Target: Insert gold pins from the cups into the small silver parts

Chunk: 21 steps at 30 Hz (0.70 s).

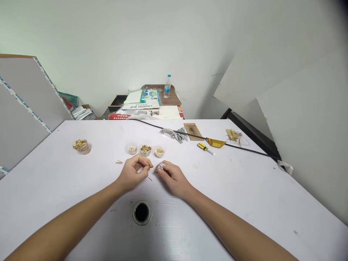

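Thumb and forefinger of my left hand (136, 171) are pinched together at the middle of the white table (89, 188); what they hold is too small to name. A thin brass-coloured pin (149, 178) shows just below those fingertips. Close by on the right, my right hand (174, 177) is closed on a small silvery piece (161, 166). Beyond the hands stand three small clear cups, the left (132, 150), middle (145, 150) and right (159, 152), holding small gold-coloured parts. A few loose pins (119, 162) lie left of my left hand.
A tub of brass pins (82, 146) stands far left. A round hole (141, 212) is near the front. Behind the hands to the right lie a yellow screwdriver (206, 148), a black cable (149, 124), a brown card (194, 131) and gold-coloured pieces (233, 135).
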Available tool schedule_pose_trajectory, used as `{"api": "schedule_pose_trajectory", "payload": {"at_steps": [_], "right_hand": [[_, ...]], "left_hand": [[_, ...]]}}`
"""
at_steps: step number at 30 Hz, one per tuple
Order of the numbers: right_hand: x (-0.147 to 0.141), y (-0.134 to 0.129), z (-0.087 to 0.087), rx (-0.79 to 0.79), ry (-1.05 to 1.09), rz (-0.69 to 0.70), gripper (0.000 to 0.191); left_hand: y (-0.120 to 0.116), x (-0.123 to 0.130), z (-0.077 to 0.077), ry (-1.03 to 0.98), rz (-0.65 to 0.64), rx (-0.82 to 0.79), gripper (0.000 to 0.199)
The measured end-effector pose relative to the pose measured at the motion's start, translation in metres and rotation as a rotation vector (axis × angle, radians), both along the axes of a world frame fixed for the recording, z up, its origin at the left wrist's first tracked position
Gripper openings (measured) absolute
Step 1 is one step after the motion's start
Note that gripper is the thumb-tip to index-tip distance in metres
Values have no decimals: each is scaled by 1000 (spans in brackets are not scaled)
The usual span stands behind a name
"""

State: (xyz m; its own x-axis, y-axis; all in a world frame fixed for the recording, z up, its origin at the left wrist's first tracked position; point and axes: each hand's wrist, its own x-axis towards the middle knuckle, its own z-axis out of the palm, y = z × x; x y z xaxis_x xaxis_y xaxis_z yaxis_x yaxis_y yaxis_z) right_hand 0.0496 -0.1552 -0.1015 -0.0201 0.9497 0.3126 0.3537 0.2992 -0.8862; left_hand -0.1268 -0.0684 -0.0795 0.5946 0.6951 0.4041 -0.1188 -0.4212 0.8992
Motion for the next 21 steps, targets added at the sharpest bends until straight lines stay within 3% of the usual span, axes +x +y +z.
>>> {"api": "schedule_pose_trajectory", "payload": {"at_steps": [2,6,9,16,21], "right_hand": [[0,0,1,11,-27,5,41],[-1,0,3,16,-61,19,37],[0,1,1,15,-73,34,35],[0,1,-3,1,-82,38,32],[0,1,-4,-29,-116,53,35]], "left_hand": [[3,-2,-4,62,74,115,1],[6,-7,-4,166,79,298,10],[2,-8,-4,198,46,340,18],[-5,-5,-3,300,98,290,16],[-3,-8,-1,445,37,514,11]]}}
